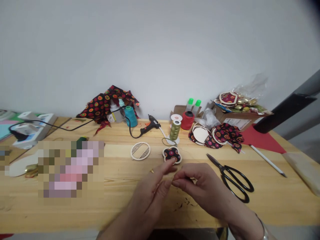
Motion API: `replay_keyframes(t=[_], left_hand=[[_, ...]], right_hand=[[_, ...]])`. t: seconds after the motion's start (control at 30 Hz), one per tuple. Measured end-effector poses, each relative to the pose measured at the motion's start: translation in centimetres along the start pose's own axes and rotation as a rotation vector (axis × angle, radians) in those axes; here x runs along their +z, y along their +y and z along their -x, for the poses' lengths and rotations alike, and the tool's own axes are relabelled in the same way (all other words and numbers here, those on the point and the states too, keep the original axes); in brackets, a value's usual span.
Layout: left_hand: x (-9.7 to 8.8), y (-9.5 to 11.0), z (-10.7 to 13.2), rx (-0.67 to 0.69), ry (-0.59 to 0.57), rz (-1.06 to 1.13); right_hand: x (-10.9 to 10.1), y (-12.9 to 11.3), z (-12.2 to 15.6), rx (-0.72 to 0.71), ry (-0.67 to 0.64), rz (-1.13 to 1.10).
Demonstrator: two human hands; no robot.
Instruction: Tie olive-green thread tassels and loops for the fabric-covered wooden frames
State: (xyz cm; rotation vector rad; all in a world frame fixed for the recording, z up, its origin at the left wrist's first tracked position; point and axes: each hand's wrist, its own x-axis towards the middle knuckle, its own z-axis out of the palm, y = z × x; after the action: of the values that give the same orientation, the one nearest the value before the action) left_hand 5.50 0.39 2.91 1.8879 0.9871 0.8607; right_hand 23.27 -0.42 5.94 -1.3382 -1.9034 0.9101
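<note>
Just below the middle of the table, my left hand [153,190] has its fingers stretched forward and its thumb apart from them. Its fingertips reach the lower edge of a flower-shaped wooden piece [171,154] covered in dark patterned fabric; whether they touch it I cannot tell. Close beside the left thumb, my right hand [203,186] is closed in a pinch, and anything between its fingertips is too small to make out. Behind the flower piece stands a spool of olive-green cord [175,130]. An oval wooden lattice frame [140,151] lies to its left.
Black-handled scissors [231,176] lie right of my right hand, with a white pen [267,160] beyond. A glue gun [150,125], teal thread [130,116], red thread [187,120] and a cardboard box [240,120] stand behind. A power strip [36,130] is far left.
</note>
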Motion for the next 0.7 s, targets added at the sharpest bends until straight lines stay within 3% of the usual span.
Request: replay_keyframes(t=[0.13, 0.33, 0.47, 0.7], left_hand=[[0.6, -0.4, 0.2, -0.118, -0.089, 0.070], [0.3, -0.4, 0.4, 0.001, -0.187, -0.018], [0.6, -1.3, 0.5, 0.022, -0.164, -0.096], [1.1, -1.3, 0.4, -0.082, -0.034, -0.172]], right_hand=[[0.5, 0.6, 0.1, 0.004, -0.052, -0.041], [0.5, 0.8, 0.2, 0.053, -0.094, -0.079], [0.7, 0.9, 0.1, 0.072, -0.118, -0.048], [-0.9, 1.1, -0.3, 0.096, -0.093, 0.185]])
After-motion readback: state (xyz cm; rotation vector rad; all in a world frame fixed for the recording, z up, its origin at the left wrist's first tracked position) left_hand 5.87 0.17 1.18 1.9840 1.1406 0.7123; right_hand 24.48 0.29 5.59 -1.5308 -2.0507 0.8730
